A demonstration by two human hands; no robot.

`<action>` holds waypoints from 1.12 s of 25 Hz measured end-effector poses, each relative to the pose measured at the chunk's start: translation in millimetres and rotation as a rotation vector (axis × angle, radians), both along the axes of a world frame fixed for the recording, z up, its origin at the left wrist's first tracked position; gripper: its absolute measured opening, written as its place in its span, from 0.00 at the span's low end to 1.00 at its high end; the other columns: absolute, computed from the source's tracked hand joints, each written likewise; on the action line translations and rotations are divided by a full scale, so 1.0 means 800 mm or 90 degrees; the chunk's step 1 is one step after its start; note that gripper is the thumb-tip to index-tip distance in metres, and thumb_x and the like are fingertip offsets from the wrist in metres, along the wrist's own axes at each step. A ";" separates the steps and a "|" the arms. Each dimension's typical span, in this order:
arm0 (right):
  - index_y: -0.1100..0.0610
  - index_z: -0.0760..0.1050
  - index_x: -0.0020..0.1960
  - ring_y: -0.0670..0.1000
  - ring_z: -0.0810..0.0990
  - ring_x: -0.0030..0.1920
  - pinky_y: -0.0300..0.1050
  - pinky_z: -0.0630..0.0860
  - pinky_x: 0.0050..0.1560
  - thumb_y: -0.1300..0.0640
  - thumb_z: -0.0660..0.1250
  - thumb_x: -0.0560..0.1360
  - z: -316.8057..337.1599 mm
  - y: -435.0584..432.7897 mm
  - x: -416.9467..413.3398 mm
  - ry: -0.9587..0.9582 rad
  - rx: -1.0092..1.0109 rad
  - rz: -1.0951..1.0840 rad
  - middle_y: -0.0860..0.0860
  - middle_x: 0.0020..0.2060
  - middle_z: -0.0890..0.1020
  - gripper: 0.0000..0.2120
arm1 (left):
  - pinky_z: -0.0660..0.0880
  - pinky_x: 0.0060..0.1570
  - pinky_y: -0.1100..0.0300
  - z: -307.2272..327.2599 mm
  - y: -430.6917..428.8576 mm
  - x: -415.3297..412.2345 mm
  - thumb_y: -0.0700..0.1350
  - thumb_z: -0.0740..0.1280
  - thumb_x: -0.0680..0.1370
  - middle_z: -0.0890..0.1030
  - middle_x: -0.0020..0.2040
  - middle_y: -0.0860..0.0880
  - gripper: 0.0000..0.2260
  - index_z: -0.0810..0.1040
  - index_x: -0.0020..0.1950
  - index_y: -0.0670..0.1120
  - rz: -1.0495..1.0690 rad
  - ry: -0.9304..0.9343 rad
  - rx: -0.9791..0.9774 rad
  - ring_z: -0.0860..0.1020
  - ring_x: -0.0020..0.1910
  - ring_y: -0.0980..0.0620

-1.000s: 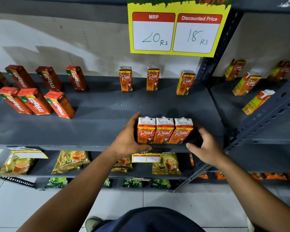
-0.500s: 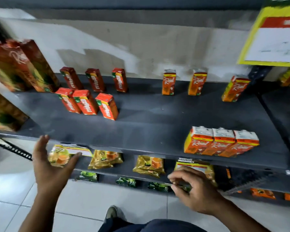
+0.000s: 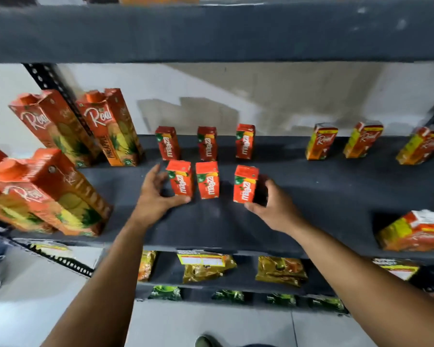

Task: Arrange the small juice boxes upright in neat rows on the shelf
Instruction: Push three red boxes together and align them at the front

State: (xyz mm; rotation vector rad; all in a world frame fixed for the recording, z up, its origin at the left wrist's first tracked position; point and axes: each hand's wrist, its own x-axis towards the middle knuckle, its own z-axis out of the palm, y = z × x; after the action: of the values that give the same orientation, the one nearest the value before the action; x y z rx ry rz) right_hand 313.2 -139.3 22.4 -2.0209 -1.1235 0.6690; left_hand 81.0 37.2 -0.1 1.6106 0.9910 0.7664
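Six small red Maaza juice boxes stand upright on the dark grey shelf in two rows of three. The front row has a left box, a middle box and a right box, which stands a little apart from the other two. The back row stands by the wall. My left hand is cupped beside the left front box, its thumb at the box's base. My right hand is cupped around the right front box, thumb at its front base. Neither hand has closed on a box.
Tall Real cartons lean at the left, with more in front of them. Small Real boxes stand along the back right, and a tight group sits at the right front edge. An upper shelf board hangs overhead. Packets lie on lower shelves.
I have let go of the three Real boxes and shifted left. Both hands rose from below the shelf edge and now flank the front row of Maaza boxes.
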 end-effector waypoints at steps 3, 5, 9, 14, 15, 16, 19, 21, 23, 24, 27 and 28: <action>0.56 0.72 0.62 0.55 0.79 0.57 0.42 0.69 0.50 0.59 0.71 0.73 -0.005 0.024 -0.007 -0.010 0.000 -0.030 0.55 0.57 0.81 0.19 | 0.74 0.45 0.72 0.007 0.021 0.022 0.35 0.81 0.59 0.78 0.51 0.55 0.39 0.68 0.66 0.43 -0.058 0.069 0.033 0.77 0.46 0.68; 0.57 0.72 0.62 0.56 0.79 0.57 0.44 0.71 0.53 0.60 0.70 0.74 -0.009 0.037 -0.003 0.031 -0.017 -0.014 0.55 0.56 0.81 0.18 | 0.75 0.44 0.71 0.005 0.030 0.030 0.38 0.82 0.58 0.79 0.46 0.59 0.32 0.73 0.58 0.47 -0.061 0.093 0.031 0.77 0.41 0.69; 0.52 0.70 0.65 0.52 0.77 0.59 0.49 0.71 0.62 0.57 0.68 0.76 -0.014 0.051 0.002 0.056 -0.078 0.028 0.50 0.57 0.79 0.18 | 0.78 0.51 0.54 -0.004 0.030 0.033 0.44 0.84 0.53 0.83 0.49 0.52 0.35 0.74 0.56 0.50 -0.076 0.063 -0.020 0.81 0.48 0.57; 0.31 0.69 0.58 0.52 0.76 0.63 0.56 0.70 0.68 0.37 0.67 0.67 -0.018 0.066 0.004 0.024 -0.105 0.051 0.46 0.60 0.80 0.19 | 0.78 0.54 0.50 -0.002 0.018 0.051 0.45 0.84 0.54 0.83 0.51 0.51 0.33 0.74 0.54 0.54 -0.106 0.056 -0.015 0.82 0.50 0.55; 0.29 0.68 0.56 0.52 0.75 0.64 0.57 0.69 0.68 0.34 0.66 0.65 -0.020 0.066 0.007 0.017 -0.119 0.051 0.46 0.60 0.80 0.20 | 0.78 0.54 0.50 0.000 0.017 0.055 0.44 0.84 0.55 0.83 0.51 0.51 0.32 0.74 0.54 0.55 -0.098 0.060 -0.016 0.82 0.50 0.55; 0.30 0.68 0.56 0.54 0.74 0.65 0.58 0.68 0.68 0.34 0.66 0.65 -0.017 0.067 0.007 0.003 -0.134 0.047 0.46 0.60 0.80 0.20 | 0.78 0.54 0.51 0.002 0.016 0.060 0.44 0.84 0.55 0.83 0.50 0.51 0.31 0.74 0.53 0.55 -0.093 0.060 -0.019 0.82 0.49 0.55; 0.43 0.72 0.59 0.56 0.73 0.65 0.58 0.64 0.70 0.43 0.74 0.67 0.001 0.057 -0.025 -0.061 -0.151 -0.008 0.51 0.59 0.80 0.23 | 0.78 0.53 0.54 0.018 0.007 0.043 0.42 0.84 0.56 0.83 0.50 0.52 0.32 0.76 0.56 0.50 -0.140 0.073 -0.042 0.81 0.48 0.57; 0.44 0.76 0.56 0.55 0.76 0.63 0.58 0.64 0.69 0.40 0.77 0.59 0.004 0.044 -0.041 -0.065 -0.141 0.018 0.51 0.56 0.83 0.27 | 0.78 0.54 0.54 0.019 -0.003 0.028 0.40 0.83 0.57 0.84 0.50 0.52 0.32 0.76 0.58 0.47 -0.200 0.072 -0.067 0.82 0.49 0.57; 0.37 0.77 0.50 0.53 0.76 0.62 0.57 0.65 0.70 0.34 0.76 0.50 -0.005 0.025 -0.059 -0.028 -0.154 0.043 0.48 0.55 0.82 0.29 | 0.79 0.52 0.54 0.011 -0.019 0.003 0.40 0.82 0.58 0.85 0.48 0.51 0.29 0.78 0.57 0.45 -0.250 0.086 -0.080 0.82 0.49 0.56; 0.35 0.77 0.49 0.52 0.74 0.63 0.54 0.64 0.71 0.36 0.78 0.50 -0.008 0.014 -0.068 -0.013 -0.160 0.039 0.45 0.56 0.79 0.28 | 0.79 0.51 0.55 0.007 -0.029 -0.011 0.41 0.82 0.58 0.86 0.47 0.51 0.27 0.79 0.55 0.46 -0.255 0.103 -0.088 0.83 0.48 0.55; 0.44 0.77 0.58 0.49 0.66 0.66 0.43 0.60 0.72 0.50 0.83 0.57 -0.010 -0.016 -0.096 -0.042 -0.144 0.014 0.43 0.55 0.67 0.31 | 0.78 0.45 0.63 0.002 -0.052 -0.036 0.41 0.83 0.59 0.86 0.44 0.52 0.23 0.80 0.51 0.46 -0.259 0.124 -0.090 0.83 0.45 0.56; 0.47 0.76 0.59 0.50 0.66 0.67 0.43 0.59 0.71 0.51 0.82 0.58 -0.007 -0.020 -0.102 -0.055 -0.144 0.012 0.44 0.54 0.66 0.31 | 0.78 0.43 0.66 0.001 -0.056 -0.040 0.41 0.82 0.60 0.86 0.44 0.52 0.23 0.80 0.52 0.45 -0.264 0.122 -0.086 0.83 0.45 0.56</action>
State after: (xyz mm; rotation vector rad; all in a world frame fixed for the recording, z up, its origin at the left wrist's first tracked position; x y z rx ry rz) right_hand 231.6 -155.3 17.0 -2.2505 -1.1621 0.7528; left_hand 48.9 -7.7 0.9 1.7150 0.7839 0.2626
